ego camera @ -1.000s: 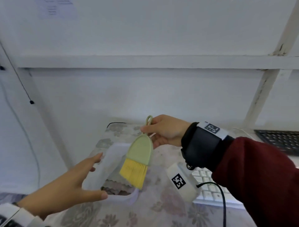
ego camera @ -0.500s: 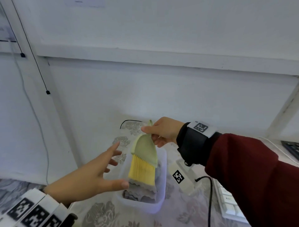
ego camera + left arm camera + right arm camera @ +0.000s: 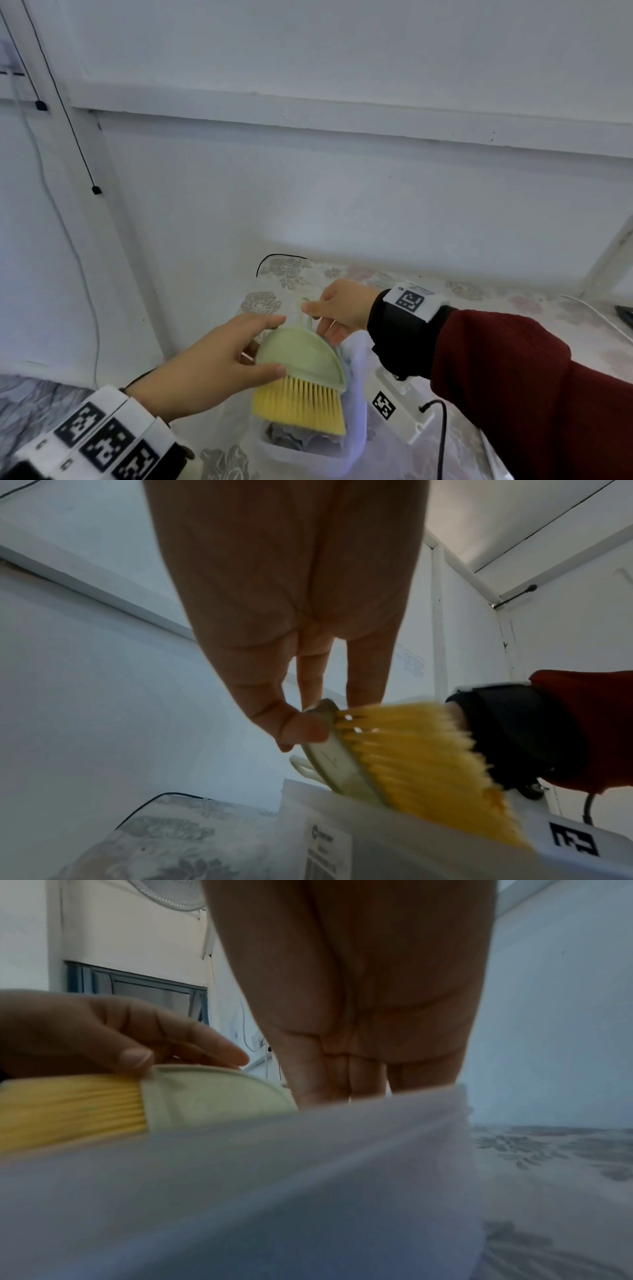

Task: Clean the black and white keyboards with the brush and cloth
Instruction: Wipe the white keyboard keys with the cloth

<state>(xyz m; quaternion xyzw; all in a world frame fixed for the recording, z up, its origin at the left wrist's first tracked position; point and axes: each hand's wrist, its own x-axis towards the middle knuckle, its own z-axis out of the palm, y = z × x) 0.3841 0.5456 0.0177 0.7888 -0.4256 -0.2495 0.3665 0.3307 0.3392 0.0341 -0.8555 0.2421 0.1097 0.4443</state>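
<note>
Brush: held between both hands above the clear plastic box; long axis near vertical, yellow bristles down.
Left hand: thumb and fingers pinch the green head's left edge.
Right hand: pinches the hanging loop at top.
Clearance: wall behind; open desk rightward, towards the keyboards.

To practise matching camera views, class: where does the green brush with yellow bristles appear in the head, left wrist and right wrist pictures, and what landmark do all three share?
Head: brush at lower centre, between both hands, above the clear plastic box.
Left wrist: brush at centre right, below the left hand.
Right wrist: brush at middle left, behind the box wall.
Shared landmark: the clear plastic box.
</note>
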